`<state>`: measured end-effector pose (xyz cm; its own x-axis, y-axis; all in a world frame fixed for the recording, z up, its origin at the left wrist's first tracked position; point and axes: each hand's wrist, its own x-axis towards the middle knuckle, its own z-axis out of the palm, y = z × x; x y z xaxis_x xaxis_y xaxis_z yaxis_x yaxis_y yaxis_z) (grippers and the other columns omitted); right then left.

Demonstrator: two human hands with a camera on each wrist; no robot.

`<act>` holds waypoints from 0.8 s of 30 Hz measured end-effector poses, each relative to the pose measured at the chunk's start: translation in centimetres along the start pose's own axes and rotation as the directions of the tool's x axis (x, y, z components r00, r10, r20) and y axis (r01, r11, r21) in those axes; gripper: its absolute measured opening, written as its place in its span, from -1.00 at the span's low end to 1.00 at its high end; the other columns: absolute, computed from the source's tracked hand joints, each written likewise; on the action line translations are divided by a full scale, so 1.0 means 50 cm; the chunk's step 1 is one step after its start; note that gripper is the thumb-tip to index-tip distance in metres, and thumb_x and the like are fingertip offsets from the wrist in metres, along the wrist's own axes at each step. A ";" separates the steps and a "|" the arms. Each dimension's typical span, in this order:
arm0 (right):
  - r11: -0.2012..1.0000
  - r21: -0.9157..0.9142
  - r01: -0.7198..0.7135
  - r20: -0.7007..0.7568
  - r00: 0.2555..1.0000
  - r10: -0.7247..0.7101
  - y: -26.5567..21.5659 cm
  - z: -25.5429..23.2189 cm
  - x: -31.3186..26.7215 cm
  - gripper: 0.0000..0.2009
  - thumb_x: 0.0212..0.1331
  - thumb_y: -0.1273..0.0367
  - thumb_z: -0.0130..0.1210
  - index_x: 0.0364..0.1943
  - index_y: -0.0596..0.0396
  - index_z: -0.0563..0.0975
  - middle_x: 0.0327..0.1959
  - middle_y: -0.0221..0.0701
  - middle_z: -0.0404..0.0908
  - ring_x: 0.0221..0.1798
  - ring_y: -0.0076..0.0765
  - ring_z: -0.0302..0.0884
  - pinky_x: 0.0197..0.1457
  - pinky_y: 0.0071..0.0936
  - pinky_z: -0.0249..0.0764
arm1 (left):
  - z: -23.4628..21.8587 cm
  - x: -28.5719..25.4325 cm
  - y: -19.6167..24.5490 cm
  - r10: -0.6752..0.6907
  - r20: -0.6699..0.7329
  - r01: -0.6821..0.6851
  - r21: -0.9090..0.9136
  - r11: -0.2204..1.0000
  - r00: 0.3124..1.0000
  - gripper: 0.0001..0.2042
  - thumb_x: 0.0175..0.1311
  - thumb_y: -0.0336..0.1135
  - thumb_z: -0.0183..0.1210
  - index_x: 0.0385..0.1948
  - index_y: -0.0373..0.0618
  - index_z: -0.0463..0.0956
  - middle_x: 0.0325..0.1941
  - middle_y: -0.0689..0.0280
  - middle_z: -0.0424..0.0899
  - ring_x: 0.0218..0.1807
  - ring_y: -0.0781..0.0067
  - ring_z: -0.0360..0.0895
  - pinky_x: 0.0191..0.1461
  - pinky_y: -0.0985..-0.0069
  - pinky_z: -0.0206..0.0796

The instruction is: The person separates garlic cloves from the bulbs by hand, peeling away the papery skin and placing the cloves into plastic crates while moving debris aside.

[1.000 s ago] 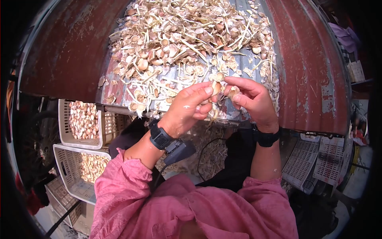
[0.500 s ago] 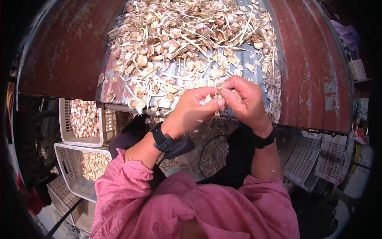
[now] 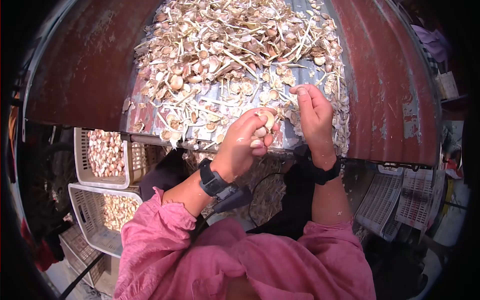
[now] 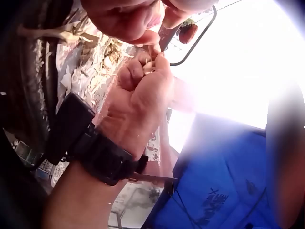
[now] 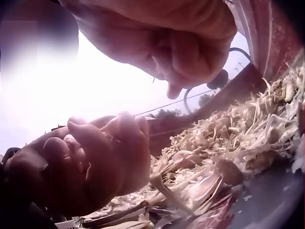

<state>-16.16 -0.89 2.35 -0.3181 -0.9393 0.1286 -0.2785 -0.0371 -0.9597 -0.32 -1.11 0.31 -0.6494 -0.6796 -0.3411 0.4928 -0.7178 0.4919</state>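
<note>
My left hand (image 3: 241, 137) curls around several garlic cloves (image 3: 261, 131), pale and partly skinned, above the near edge of the garlic-strewn metal sheet. In the right wrist view the same left hand (image 5: 102, 164) shows its fingers folded over them. A short way to the right, my right hand (image 3: 317, 117) is raised, fingers bent in and thumb against the forefinger. Between the fingers of this right hand (image 4: 138, 90), the left wrist view shows a small pale scrap of garlic (image 4: 148, 67). The heap of garlic skins and stalks (image 3: 215, 45) lies beyond both hands.
Red corrugated metal panels slope up at the left (image 3: 80, 65) and right (image 3: 385, 80) of the heap. Down at the left stand a crate (image 3: 126, 160) of unpeeled cloves and another crate (image 3: 82, 210) of paler cloves. Slatted plastic crates (image 3: 380, 200) stand at the lower right.
The hands were together over the garlic, then parted. My right hand has moved up and right, away from the left hand, which has turned to show the cloves it holds.
</note>
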 end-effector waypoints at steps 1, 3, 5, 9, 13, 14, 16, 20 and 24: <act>0.922 -0.213 0.325 0.029 0.945 -0.326 -0.004 0.022 -0.015 -0.84 0.11 0.35 -0.04 -0.33 0.16 0.47 -0.60 -0.40 0.35 -0.57 -0.47 0.33 -0.50 -0.59 0.27 | -0.005 0.005 -0.009 -0.018 -0.038 0.013 -0.139 0.990 0.999 -0.74 0.21 -0.28 -0.11 -0.12 -0.18 0.29 -0.33 0.28 0.43 -0.60 0.68 0.21 -0.66 0.79 0.01; 0.823 -0.459 0.334 0.176 0.942 -0.285 -0.071 0.069 -0.057 -0.85 0.07 0.43 -0.03 -0.30 0.18 0.47 -0.51 -0.27 0.42 -0.45 -0.33 0.41 -0.36 -0.49 0.33 | 0.034 0.007 0.010 -0.109 -0.188 0.051 -0.292 0.955 0.976 -0.76 0.21 -0.26 -0.13 -0.17 -0.17 0.31 -0.34 0.28 0.44 -0.57 0.66 0.27 -0.66 0.80 0.04; 0.880 -0.367 0.302 0.155 0.953 -0.262 -0.068 0.064 -0.052 -0.85 0.05 0.45 -0.02 -0.30 0.18 0.48 -0.49 -0.27 0.43 -0.46 -0.33 0.41 -0.37 -0.50 0.33 | 0.029 0.012 0.012 -0.222 -0.315 0.065 -0.440 0.896 0.923 -0.77 0.22 -0.23 -0.15 -0.22 -0.16 0.32 -0.35 0.27 0.44 -0.53 0.64 0.33 -0.66 0.81 0.06; 0.923 -0.325 0.204 -0.042 0.972 -0.230 0.011 -0.041 0.064 -0.82 -0.01 0.49 0.00 -0.29 0.22 0.51 -0.48 -0.27 0.45 -0.43 -0.31 0.44 -0.36 -0.52 0.34 | -0.027 0.022 0.008 -0.098 -0.050 0.057 -0.522 0.851 0.994 -0.77 0.22 -0.23 -0.15 -0.22 -0.18 0.31 -0.34 0.25 0.45 -0.51 0.59 0.36 -0.71 0.79 0.05; 0.578 -0.815 0.033 -0.167 0.943 -0.289 0.113 -0.127 0.218 -0.77 -0.08 0.46 0.04 -0.25 0.14 0.52 -0.42 -0.21 0.50 -0.34 -0.16 0.48 -0.23 -0.39 0.37 | -0.025 0.018 0.020 -0.058 -0.129 -0.001 -0.416 0.909 0.990 -0.79 0.22 -0.20 -0.10 -0.25 -0.11 0.33 -0.33 0.25 0.45 -0.49 0.58 0.37 -0.71 0.78 0.03; 0.574 -0.819 0.013 -0.098 0.982 -0.163 0.126 -0.124 0.238 -0.74 -0.10 0.45 0.06 -0.23 0.11 0.52 -0.43 -0.19 0.52 -0.33 -0.14 0.48 -0.19 -0.38 0.37 | -0.026 0.020 0.022 -0.050 -0.133 -0.008 -0.404 0.915 0.990 -0.79 0.22 -0.20 -0.10 -0.26 -0.12 0.33 -0.33 0.26 0.44 -0.50 0.58 0.36 -0.71 0.78 0.03; 0.576 -0.816 -0.053 -0.018 0.998 0.066 0.129 -0.127 0.259 -0.73 -0.16 0.44 0.09 -0.25 0.07 0.51 -0.48 -0.22 0.55 -0.35 -0.23 0.51 -0.22 -0.43 0.38 | -0.029 0.022 0.024 -0.035 -0.134 -0.022 -0.396 0.918 0.990 -0.79 0.22 -0.20 -0.10 -0.27 -0.12 0.33 -0.34 0.27 0.44 -0.50 0.59 0.35 -0.71 0.78 0.03; 0.741 -0.668 -0.063 0.091 0.982 0.166 0.121 -0.099 0.203 -0.79 -0.20 0.41 0.13 -0.38 0.10 0.49 -0.62 -0.35 0.48 -0.52 -0.44 0.42 -0.38 -0.53 0.34 | -0.036 0.020 0.023 -0.048 -0.082 0.011 -0.403 0.915 0.996 -0.81 0.22 -0.21 -0.11 -0.32 -0.12 0.32 -0.36 0.29 0.41 -0.53 0.61 0.31 -0.70 0.77 0.02; 0.752 -0.659 -0.010 0.138 0.981 0.135 0.077 -0.078 0.110 -0.82 -0.14 0.46 0.09 -0.35 0.10 0.48 -0.51 -0.44 0.45 -0.49 -0.58 0.39 -0.42 -0.62 0.31 | -0.034 0.014 0.024 -0.041 -0.056 0.016 -0.394 0.919 0.998 -0.82 0.23 -0.22 -0.13 -0.35 -0.13 0.32 -0.37 0.29 0.40 -0.54 0.63 0.28 -0.72 0.78 0.00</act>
<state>-22.51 -4.89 0.31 -0.2244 -0.9738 -0.0376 -0.8036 0.2067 -0.5581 0.82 -2.72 -0.69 -0.6357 -0.6571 -0.4050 0.6707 -0.7300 0.1315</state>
